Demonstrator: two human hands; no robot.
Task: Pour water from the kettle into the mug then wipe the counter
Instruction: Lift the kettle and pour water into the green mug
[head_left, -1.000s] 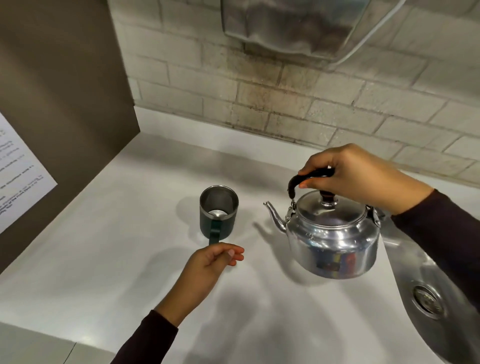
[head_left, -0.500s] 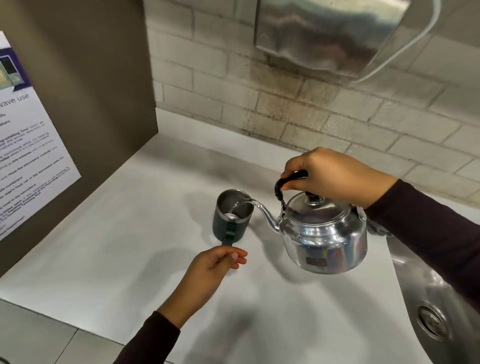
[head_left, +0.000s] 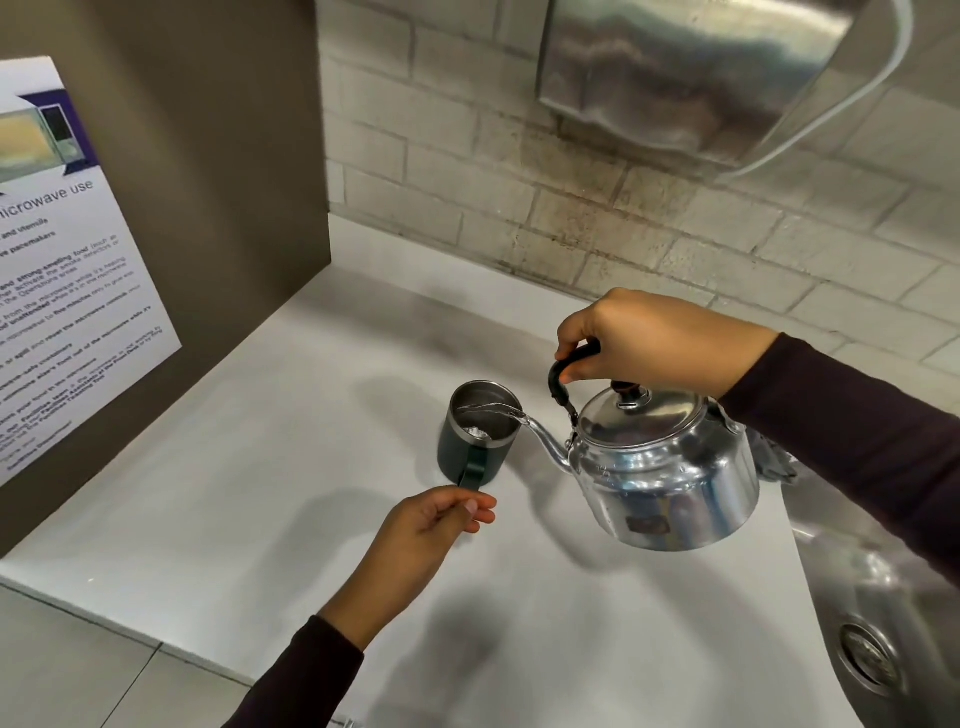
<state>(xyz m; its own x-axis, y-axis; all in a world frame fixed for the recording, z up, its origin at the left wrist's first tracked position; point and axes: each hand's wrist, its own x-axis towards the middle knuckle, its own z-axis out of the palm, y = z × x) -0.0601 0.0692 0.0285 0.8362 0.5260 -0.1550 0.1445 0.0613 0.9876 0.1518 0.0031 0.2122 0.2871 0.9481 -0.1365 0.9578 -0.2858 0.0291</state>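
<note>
A dark green mug (head_left: 460, 457) with a steel inside stands on the white counter (head_left: 249, 467). My left hand (head_left: 441, 525) is just in front of it, fingers curled and pinched at the lower end of the mug's handle. My right hand (head_left: 660, 340) grips the black handle of a shiny metal kettle (head_left: 670, 478), held in the air and tilted left. Its spout is over the mug's right rim and a thin stream of water runs into the mug. A grey cloth (head_left: 774, 462) lies behind the kettle, mostly hidden by it.
A steel sink (head_left: 883, 582) with a drain (head_left: 865, 657) lies at the right. A brown side panel with a microwave-use poster (head_left: 62, 291) closes the left. A brick wall with a metal dispenser (head_left: 691, 78) stands behind. The counter's front edge is near me.
The kettle has moved left from beside the mug and tipped, and water now streams into the mug. My left hand has stayed at the mug's handle.
</note>
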